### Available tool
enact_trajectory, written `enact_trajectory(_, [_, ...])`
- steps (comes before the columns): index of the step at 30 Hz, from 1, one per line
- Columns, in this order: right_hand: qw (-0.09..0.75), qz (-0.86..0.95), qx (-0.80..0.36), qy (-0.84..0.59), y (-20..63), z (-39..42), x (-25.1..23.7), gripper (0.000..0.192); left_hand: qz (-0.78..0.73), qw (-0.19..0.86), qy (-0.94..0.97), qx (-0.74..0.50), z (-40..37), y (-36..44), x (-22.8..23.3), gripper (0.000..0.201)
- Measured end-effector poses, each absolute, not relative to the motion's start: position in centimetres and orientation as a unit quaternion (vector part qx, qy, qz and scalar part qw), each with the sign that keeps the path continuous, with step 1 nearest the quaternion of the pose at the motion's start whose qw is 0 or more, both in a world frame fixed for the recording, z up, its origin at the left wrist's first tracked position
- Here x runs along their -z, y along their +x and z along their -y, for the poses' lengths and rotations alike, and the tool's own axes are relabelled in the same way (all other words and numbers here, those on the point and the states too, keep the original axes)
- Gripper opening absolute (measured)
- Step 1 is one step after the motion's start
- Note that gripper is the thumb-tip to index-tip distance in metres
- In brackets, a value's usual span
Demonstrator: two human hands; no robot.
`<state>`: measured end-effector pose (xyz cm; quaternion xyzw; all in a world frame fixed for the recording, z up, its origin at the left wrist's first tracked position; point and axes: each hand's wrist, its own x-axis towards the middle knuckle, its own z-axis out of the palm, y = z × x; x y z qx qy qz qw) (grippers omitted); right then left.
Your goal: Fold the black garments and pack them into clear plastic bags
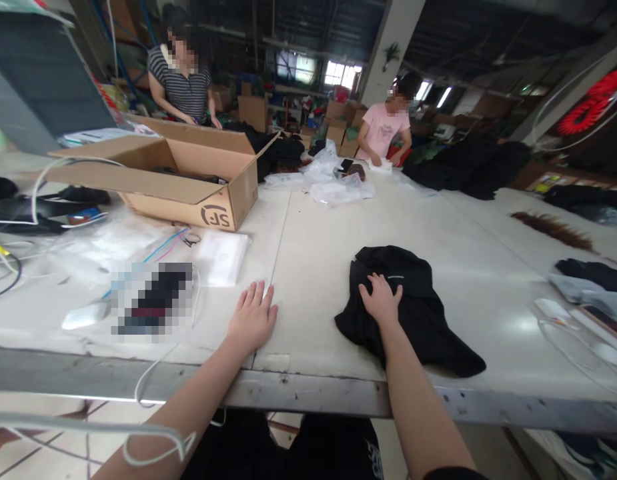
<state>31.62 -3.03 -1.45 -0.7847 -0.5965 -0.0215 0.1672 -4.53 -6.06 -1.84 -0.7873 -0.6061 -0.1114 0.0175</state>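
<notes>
A crumpled black garment (413, 313) lies on the pale work table (338, 233) near its front edge. My right hand (381, 300) rests flat on the garment's left part, fingers spread and pressing the cloth. My left hand (253, 317) lies palm down on the bare table to the left of the garment, fingers apart, holding nothing. A small white packet (223, 257) sits just beyond my left hand.
An open cardboard box (188, 180) stands at the left. Clear plastic bags (338, 187) lie mid-table, cables and bags (63, 247) at the far left. Two people work at the far side. More black garments (468, 167) pile at the back right.
</notes>
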Motion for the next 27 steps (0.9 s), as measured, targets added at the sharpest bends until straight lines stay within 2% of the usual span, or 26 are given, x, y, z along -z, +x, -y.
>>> enact_trajectory(23, [0.181, 0.593, 0.035, -0.784, 30.9, 3.0, 0.5, 0.039, 0.611, 0.028, -0.78, 0.132, 5.7, -4.1, 0.9, 0.054])
enact_trajectory(27, [0.223, 0.569, 0.096, -0.786, 30.4, 3.5, 0.2, 0.04, 0.612, 0.028, -0.779, 0.131, 5.6, -4.1, 0.8, 0.054])
